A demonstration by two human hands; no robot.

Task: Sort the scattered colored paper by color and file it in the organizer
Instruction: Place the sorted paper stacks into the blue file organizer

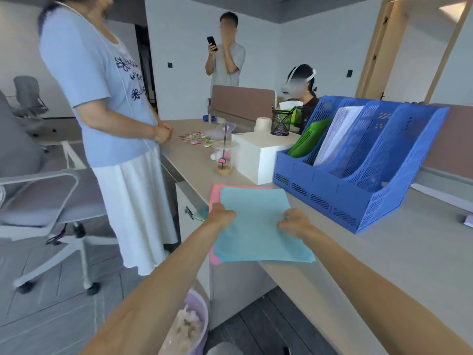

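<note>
Bright even daylight, soft focus, wide-angle edge bending

Desk (384, 265): organizer (332, 198), white box (258, 160), cup (225, 160), pink paper (215, 194).

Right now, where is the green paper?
In the head view, the green paper stands in the leftmost slot of the blue organizer, right of centre, between the white box and the slot holding white paper.

Bare forearms (163, 280), left hand (222, 217), right hand (293, 222)
</note>
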